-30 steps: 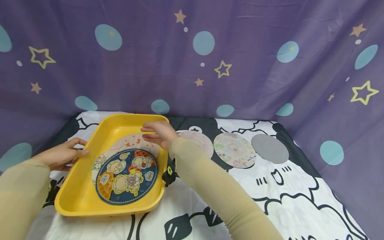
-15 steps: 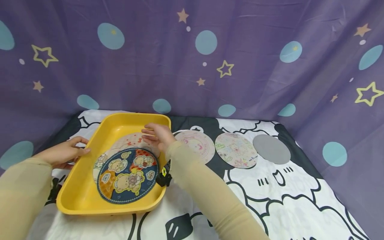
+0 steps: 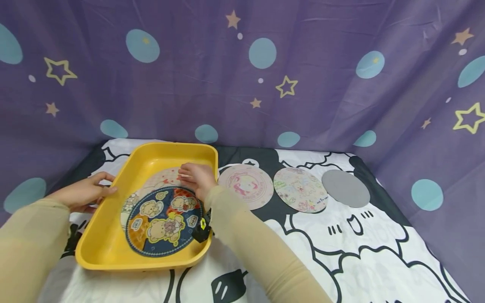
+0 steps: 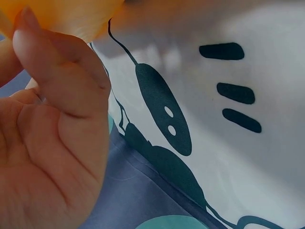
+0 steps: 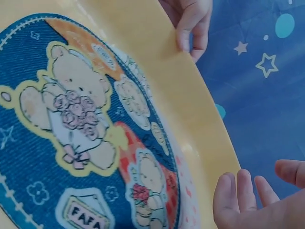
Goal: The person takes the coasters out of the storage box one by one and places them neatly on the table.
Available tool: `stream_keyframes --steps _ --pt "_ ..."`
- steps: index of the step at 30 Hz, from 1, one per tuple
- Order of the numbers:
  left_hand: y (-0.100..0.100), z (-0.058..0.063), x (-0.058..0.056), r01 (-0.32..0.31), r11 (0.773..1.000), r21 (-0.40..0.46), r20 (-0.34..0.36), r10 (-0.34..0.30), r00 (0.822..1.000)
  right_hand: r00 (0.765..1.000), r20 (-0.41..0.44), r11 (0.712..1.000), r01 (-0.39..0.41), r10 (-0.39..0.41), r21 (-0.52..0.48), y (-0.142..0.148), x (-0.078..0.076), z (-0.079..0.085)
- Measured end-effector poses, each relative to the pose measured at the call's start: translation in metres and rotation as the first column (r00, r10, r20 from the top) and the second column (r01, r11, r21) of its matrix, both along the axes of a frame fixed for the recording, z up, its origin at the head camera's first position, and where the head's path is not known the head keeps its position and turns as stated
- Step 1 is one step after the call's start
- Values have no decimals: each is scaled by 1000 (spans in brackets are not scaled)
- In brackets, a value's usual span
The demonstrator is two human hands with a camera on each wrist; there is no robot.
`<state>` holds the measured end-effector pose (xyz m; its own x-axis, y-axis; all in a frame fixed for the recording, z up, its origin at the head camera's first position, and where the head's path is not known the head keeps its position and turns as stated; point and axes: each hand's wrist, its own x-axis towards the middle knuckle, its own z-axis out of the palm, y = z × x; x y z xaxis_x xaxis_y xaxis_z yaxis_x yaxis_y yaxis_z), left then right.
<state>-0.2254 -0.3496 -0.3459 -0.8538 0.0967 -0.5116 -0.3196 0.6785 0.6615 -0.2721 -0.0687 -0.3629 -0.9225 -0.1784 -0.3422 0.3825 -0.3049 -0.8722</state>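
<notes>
A yellow tray [image 3: 96, 248] stands at the left of the cloth-covered table. My left hand [image 3: 85, 191] grips its left rim; the right wrist view shows the thumb [image 5: 183, 40] on top of that rim. Two round printed mats overlap inside the tray. On top is a dark blue mat [image 3: 161, 248] with teddy bears, partly covering a pale mat [image 3: 151, 181] with red hearts. My right hand [image 3: 198, 181] hovers over the tray's right side by the mats' edge, fingers loosely extended with nothing between them. A black wrist-worn device overlaps the blue mat in the head view.
Right of the tray lie a pink round mat [image 3: 248, 198], a round mat with a colourful bear drawing [image 3: 299, 189] and a plain grey disc [image 3: 345, 188]. The cloth [image 3: 363, 252] is white with black cartoon lines. Behind hangs a purple curtain [image 3: 227, 105].
My right hand has come slightly down and nearer at the tray's right side, uncovering more of the pink mat. The left hand keeps its grip on the rim. The head view has shifted a little.
</notes>
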Motion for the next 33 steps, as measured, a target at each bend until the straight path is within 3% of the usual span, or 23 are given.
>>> stream_keyframes --steps 12,33 --pt "3 1 -1 16 1000 16 -8 -16 1000 990 -140 984 20 5 179 0 4 -10" --pt "4 0 -1 13 999 30 -11 -12 1000 983 -140 915 -53 118 401 6 5 -16"
